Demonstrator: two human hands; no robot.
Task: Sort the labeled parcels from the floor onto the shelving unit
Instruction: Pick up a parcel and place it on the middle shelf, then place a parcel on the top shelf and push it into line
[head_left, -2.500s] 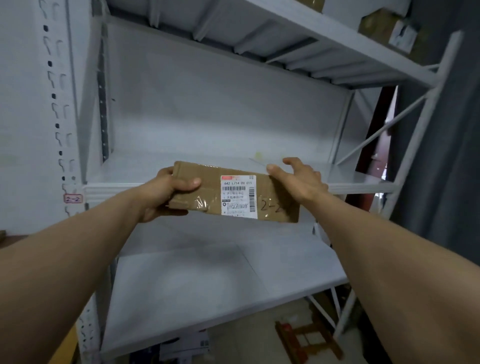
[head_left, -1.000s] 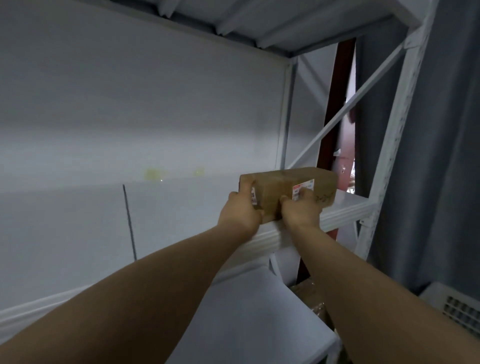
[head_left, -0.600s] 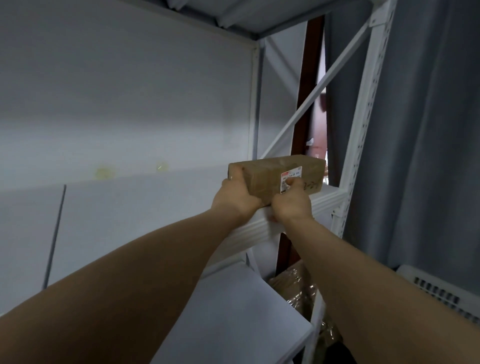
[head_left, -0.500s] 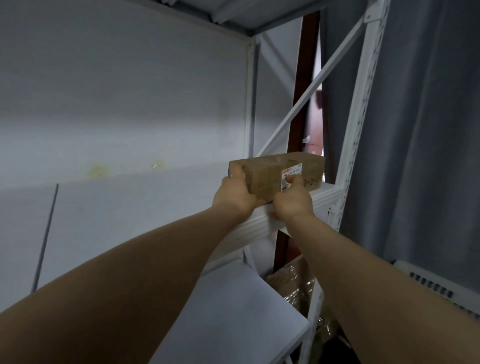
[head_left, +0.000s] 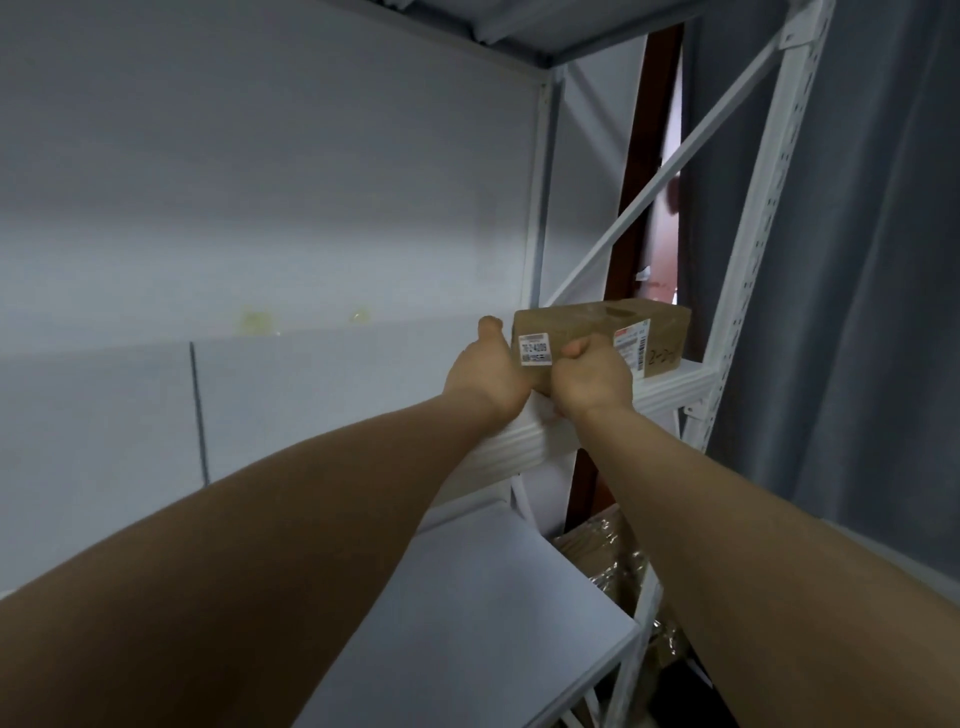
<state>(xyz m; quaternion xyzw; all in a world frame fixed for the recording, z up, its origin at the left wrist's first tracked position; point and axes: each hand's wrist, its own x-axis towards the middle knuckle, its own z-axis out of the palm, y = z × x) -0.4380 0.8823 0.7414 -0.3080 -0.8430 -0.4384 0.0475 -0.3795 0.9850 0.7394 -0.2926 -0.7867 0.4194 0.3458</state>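
A brown parcel (head_left: 597, 332) sits on the right end of a white shelf (head_left: 670, 387), close to the tall white post (head_left: 748, 249). It has white labels, and "2-2" is written on its side. Both arms reach up to it. The left hand (head_left: 485, 376) lies flat against the parcel's left end, thumb sticking up. The right hand (head_left: 592, 379) is curled, with its fingers bent against the front. Under the lower shelf (head_left: 467, 623), more wrapped parcels (head_left: 608, 556) show. A grey curtain (head_left: 857, 260) hangs on the right.
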